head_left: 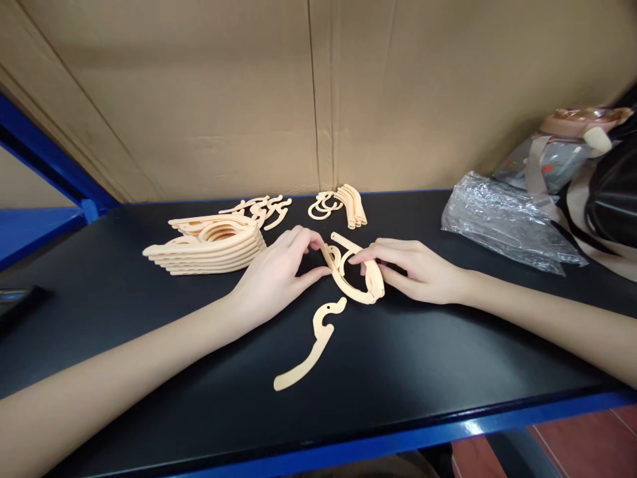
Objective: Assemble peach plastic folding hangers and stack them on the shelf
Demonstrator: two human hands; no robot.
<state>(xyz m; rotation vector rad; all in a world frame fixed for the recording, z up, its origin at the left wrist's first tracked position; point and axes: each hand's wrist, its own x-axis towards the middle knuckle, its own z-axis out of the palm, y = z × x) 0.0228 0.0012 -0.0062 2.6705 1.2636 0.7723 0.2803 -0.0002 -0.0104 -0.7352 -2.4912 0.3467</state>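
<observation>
Cream hanger parts (348,287): near the centre of the frame, between both hands; bent to a U shape, round end towards the lower edge, small hook inside the bend; exact joins hard to tell
Left hand (286,262): left of centre; narrow pinch, thumb and forefinger closed on the slim left strip
Right hand (418,269): right of centre; fingers closed round the right-hand strip, forefinger reaching towards the hook; other fingertips partly hidden
Loose hook piece (314,354): lower centre; flat, just below the held parts, apart from both hands
Stack of hanger pieces (213,262): left of centre; several layers, beside the left hand; contact uncertain
Small hook pieces (279,216): behind the stack; scattered, overlapping
Curved bars (353,207): upper centre; bunched side by side, ring-like hooks (318,217) just to the left
Clear plastic film (497,219): right side; crumpled, in front of a strapped bottle (562,159)
Black tabletop (423,358): under everything; blue edge (472,425) along the bottom
Cardboard wall (223,99): across the top; vertical seam near the middle
</observation>
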